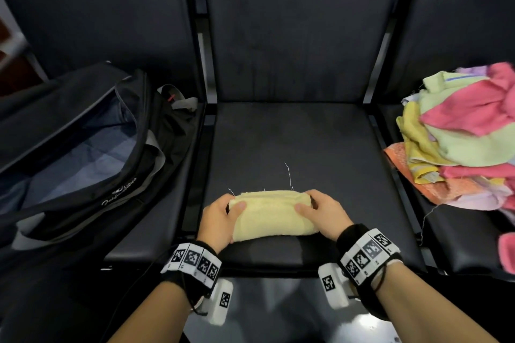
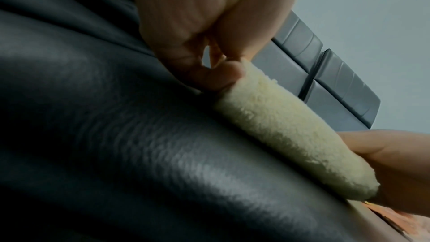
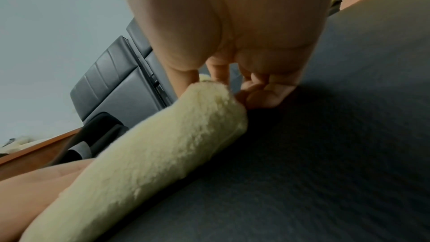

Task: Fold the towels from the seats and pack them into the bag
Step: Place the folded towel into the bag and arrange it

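A pale yellow terry towel (image 1: 264,214), folded into a thick compact bundle, lies near the front edge of the middle black padded seat (image 1: 301,142). The left hand (image 1: 220,220) grips the bundle's left end, thumb on top and fingers curled round the far side; the right hand (image 1: 323,214) grips the right end the same way — thumb pressed on the upper layer, fingers tucked at the end. In the left wrist view the towel (image 2: 286,126) shows as a fluffy roll lying on the seat cushion, the fingers (image 2: 216,76) pinching its end; the right wrist view shows the same roll (image 3: 149,163) from the other end.

On the seat to the left an open black duffel bag (image 1: 83,142) lies with its blue-grey lining showing. On the seat to the right sits a loose heap of pink, green, yellow and orange towels (image 1: 462,133) — well apart from the hands.
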A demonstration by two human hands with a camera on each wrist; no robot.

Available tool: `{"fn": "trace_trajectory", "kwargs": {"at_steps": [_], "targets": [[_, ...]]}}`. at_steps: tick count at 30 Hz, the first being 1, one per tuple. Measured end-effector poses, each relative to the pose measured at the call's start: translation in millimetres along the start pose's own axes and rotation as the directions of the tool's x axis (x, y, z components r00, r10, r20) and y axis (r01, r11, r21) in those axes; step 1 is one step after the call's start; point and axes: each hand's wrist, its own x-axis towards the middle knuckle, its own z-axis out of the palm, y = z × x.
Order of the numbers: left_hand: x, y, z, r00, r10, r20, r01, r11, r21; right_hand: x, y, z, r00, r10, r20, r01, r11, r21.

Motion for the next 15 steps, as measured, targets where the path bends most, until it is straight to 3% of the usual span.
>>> {"fn": "trace_trajectory", "kwargs": {"at_steps": [4, 9, 12, 15], "targets": [[0, -6, -6, 0.999, -0.044, 0.007, 0.044, 0.999, 0.023, -10, -4, 0, 0.999, -0.035, 0.015, 0.035, 0.999, -0.025], [-12, 5, -15, 0.997, -0.079, -0.007, 0.08, 0.986, 0.146, -31, -26, -9, 0.988, -0.157, 0.006, 0.155, 0.982, 0.107], [-20, 22, -27, 0.998, 0.062, 0.011, -0.062, 0.982, 0.179, -41, -63, -21, 0.95, -0.312, -0.007, 0.312, 0.949, 0.052], [-30, 50, -43, 0.937, 0.227, 0.264, -0.252, 0.965, 0.066, -51, -109, -34, 0.882, -0.462, 0.089, 0.466, 0.884, -0.03]]}}
